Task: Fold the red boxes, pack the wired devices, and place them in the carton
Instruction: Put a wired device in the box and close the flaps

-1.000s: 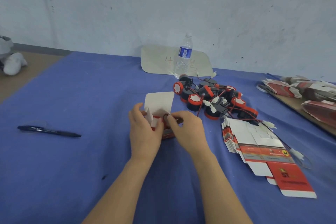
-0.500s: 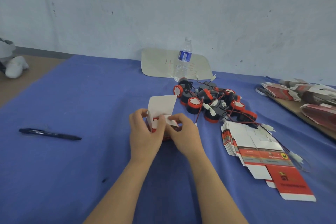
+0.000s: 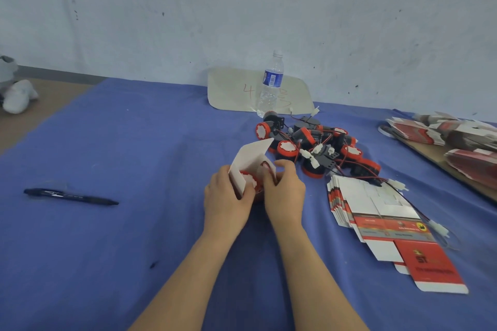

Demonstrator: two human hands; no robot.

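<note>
A small red box (image 3: 248, 160) with white flaps standing up sits between my hands at the table's middle. A red and black wired device (image 3: 248, 180) lies inside it, its white-topped end showing. My left hand (image 3: 227, 196) grips the box's left side. My right hand (image 3: 285, 191) holds the right side, fingers on the red wire at the opening. A pile of several more wired devices (image 3: 320, 146) lies just behind and to the right. A stack of flat unfolded red boxes (image 3: 382, 217) lies to the right.
A water bottle (image 3: 270, 83) stands at the back on a beige card (image 3: 234, 91). A dark pen (image 3: 70, 196) lies at the left. More flat red boxes (image 3: 457, 137) rest on a brown board at the far right. A blue cloth (image 3: 134, 142) covers the table.
The box's white top flap has tilted to the left and the box has turned slightly. My right fingers have moved into the opening, over the device's wire.
</note>
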